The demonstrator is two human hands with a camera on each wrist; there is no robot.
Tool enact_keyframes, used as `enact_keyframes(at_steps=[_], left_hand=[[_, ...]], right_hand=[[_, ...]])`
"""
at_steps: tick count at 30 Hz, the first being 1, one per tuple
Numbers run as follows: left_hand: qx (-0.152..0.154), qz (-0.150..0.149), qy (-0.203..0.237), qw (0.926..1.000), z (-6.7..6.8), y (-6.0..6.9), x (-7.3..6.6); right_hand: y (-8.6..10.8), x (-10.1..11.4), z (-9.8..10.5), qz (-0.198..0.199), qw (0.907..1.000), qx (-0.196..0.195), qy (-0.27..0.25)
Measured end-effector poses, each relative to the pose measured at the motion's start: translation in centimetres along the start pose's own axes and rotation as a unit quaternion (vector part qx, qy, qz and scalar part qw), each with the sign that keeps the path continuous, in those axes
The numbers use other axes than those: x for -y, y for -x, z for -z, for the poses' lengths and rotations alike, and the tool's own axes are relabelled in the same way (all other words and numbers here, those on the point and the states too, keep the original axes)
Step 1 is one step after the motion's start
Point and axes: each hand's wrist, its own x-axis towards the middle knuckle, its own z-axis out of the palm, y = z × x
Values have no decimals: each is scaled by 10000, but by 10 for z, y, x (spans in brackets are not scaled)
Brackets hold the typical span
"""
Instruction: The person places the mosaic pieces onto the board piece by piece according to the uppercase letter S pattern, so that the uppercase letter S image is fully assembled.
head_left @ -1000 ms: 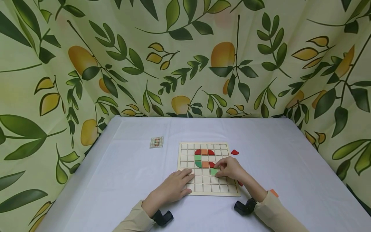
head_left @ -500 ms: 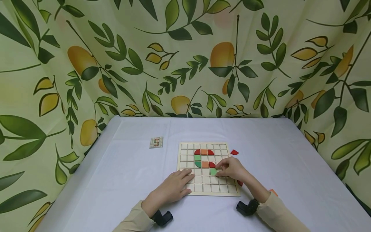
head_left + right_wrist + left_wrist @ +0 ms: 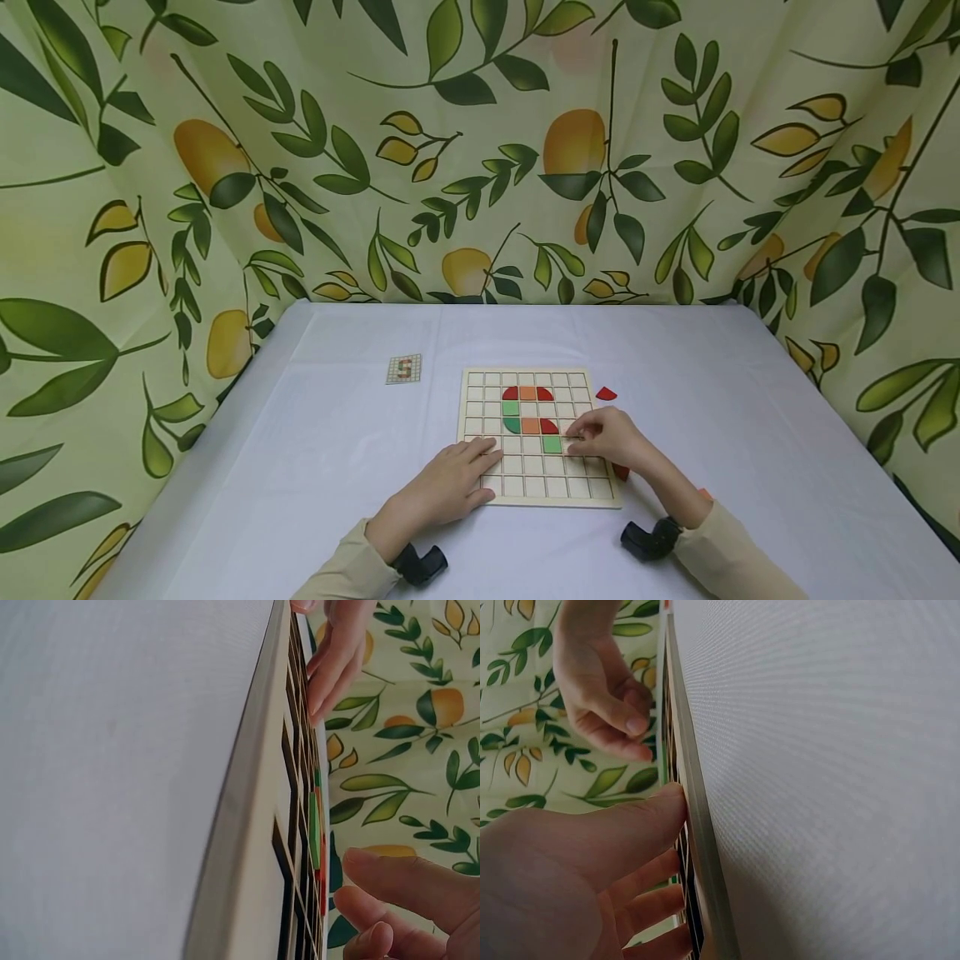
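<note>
A wooden grid board (image 3: 540, 490) lies on the white-covered table. Coloured tiles sit in its cells: red quarter-rounds, orange squares, light green squares and a dark green quarter-round (image 3: 512, 425). My left hand (image 3: 442, 483) rests on the board's near-left part, fingers extended over it and thumb at the near edge, as the left wrist view shows. Just right of the nearest light green square (image 3: 552, 444), my right hand (image 3: 613, 437) hovers over the board's right side. Its fingers are loosely bent. Nothing shows between thumb and fingers in the right wrist view (image 3: 405, 900).
A small card (image 3: 403, 368) with an S-shaped pattern lies at the back left. One loose red tile (image 3: 606, 393) is right of the board; another red piece (image 3: 622, 472) lies by its right edge. An orange tile (image 3: 705, 494) is mostly hidden behind the right forearm.
My right hand has drawn back slightly to the right, off the light green square, which stays in its cell. The left hand has not moved.
</note>
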Motion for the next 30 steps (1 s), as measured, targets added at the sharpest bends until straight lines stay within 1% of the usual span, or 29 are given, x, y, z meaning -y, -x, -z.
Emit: enact_keyframes(at_steps=[9, 17, 23, 30], left_hand=[[-17, 29, -9, 10000, -2, -1, 1], [-16, 41, -52, 10000, -3, -2, 2], [-67, -19, -49, 10000, -2, -2, 2], [-42, -22, -27, 10000, 0, 0, 1]], right_hand=[[-2, -6, 10, -190, 9997, -83, -146], [-4, -11, 20, -515, 9981, -330, 35], [-10, -17, 29, -476, 9979, -440, 58], [-16, -21, 37, -617, 9968, -514, -18]])
